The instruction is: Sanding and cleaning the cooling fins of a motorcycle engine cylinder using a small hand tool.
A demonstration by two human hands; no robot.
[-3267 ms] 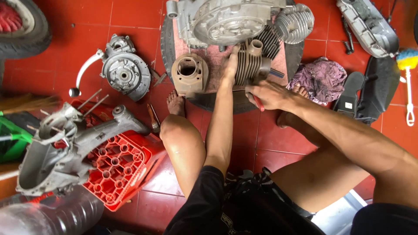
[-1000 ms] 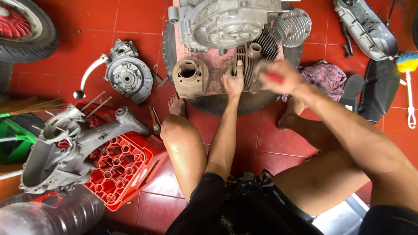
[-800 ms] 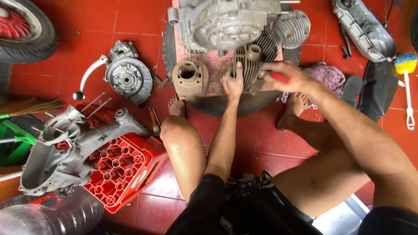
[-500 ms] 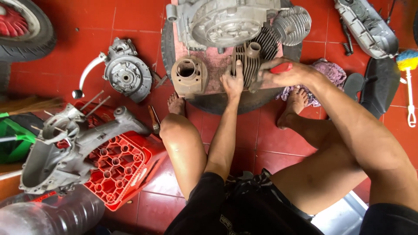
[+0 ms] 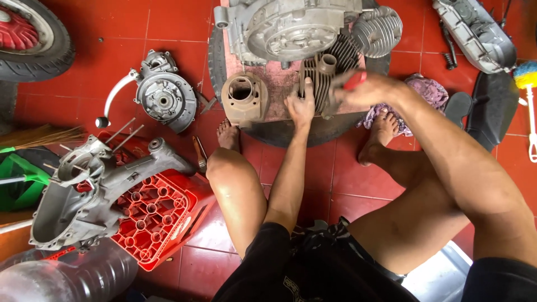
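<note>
Since half a second ago the right hand has slid a little toward nine o'clock, so its red-handled tool now sits over the finned cylinder; the left hand has kept its place.

Largest first. The red tiled floor fills the view. At twelve o'clock an engine case rests on a pink board laid over a tyre. At eight o'clock a grey crankcase half lies on a red crate, with a clear bottle at seven o'clock. A wheel sits at ten o'clock, a side cover at two o'clock, and a round cover with a lever between the wheel and the board.

The cylinder stands on the board just below the engine case, at twelve o'clock from the person's knees. A brown cylinder stands beside it toward nine o'clock, close but apart. A cylinder head lies at one o'clock, a purple rag just past the right hand.

The left hand lies flat, fingers together and stretched, pressed against the cylinder's fins from below. The right hand is closed around the tool's red handle at the cylinder's three o'clock side; it is blurred, so whether the tip touches the fins I cannot tell.
</note>
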